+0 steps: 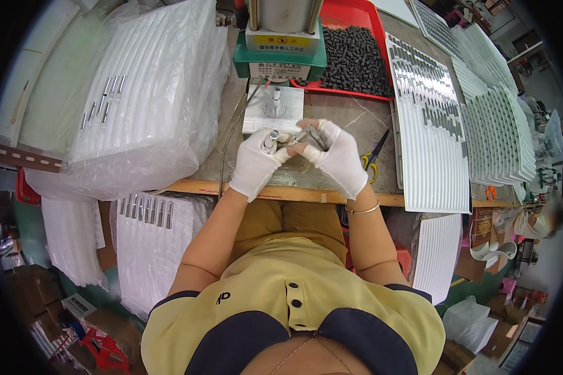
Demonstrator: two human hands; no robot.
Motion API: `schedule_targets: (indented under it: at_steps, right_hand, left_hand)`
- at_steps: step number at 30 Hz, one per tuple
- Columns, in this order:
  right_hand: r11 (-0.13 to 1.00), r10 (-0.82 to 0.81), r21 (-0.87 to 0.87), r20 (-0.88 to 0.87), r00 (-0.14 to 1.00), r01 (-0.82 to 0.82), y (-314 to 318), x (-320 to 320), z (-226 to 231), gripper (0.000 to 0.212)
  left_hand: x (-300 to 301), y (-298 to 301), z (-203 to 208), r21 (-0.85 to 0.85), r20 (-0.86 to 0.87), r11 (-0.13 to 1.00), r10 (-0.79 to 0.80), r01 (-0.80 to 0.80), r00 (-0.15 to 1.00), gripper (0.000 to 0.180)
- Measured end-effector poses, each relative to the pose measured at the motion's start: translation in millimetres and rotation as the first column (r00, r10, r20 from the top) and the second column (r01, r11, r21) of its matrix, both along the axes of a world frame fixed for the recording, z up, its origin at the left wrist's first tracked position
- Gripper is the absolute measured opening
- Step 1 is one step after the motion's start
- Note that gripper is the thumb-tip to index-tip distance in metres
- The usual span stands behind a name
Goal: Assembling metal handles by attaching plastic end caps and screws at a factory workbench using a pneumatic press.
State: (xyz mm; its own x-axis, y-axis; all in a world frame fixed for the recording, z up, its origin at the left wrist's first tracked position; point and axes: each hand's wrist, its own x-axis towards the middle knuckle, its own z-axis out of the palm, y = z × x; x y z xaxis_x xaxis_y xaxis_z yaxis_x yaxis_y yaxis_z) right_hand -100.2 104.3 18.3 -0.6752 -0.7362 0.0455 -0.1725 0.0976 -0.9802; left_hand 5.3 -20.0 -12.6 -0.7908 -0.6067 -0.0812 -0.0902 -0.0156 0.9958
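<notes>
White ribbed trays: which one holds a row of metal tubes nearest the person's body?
The ribbed tray below the bench edge, left of the left arm; its tubes line its top edge.

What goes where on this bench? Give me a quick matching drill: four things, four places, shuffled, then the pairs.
Things:
1. scissors
2. red tray
3. press
4. metal tube

Places:
A. in the left hand
B. right of the right hand
C. behind both hands
D. right of the press, holding black pellets

Pairs: 1-B, 2-D, 3-C, 4-A

White press label (pixel 279 70), clear plastic bag (pixel 150 125) left
</notes>
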Motion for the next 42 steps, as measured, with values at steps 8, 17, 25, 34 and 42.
schedule_targets:
  at_steps: [8,17,25,34,42]
  right_hand:
    - [0.995,-0.096,0.022,-0.168,0.981,0.101,-43.3,-35.3,-9.7,0.015]
    - [0.985,-0.006,0.162,-0.304,0.953,0.057,-89.1,-43.2,-21.7,0.033]
    - [0.968,-0.047,0.198,-0.455,0.889,0.152,-69.3,-25.3,-9.4,0.048]
    - [0.989,-0.002,-0.147,0.208,0.978,0.034,-10.5,20.3,13.4,0.015]
    - [0.978,-0.184,-0.088,0.081,0.980,0.191,1.1,30.7,11.6,0.019]
  left_hand:
    - [-44.1,-65.2,7.3,-0.436,-0.052,0.898,0.043,-0.062,0.998,0.040]
    - [-13.6,-92.8,-0.6,-0.056,-0.023,0.990,0.130,-0.131,0.991,0.018]
    - [31.8,-69.3,0.5,0.189,-0.122,0.981,-0.020,0.043,0.992,0.024]
    - [29.1,0.9,16.2,0.038,0.008,0.991,-0.125,0.125,0.992,0.019]
    - [24.0,26.2,-1.7,-0.236,0.044,0.971,0.035,-0.024,0.998,0.023]
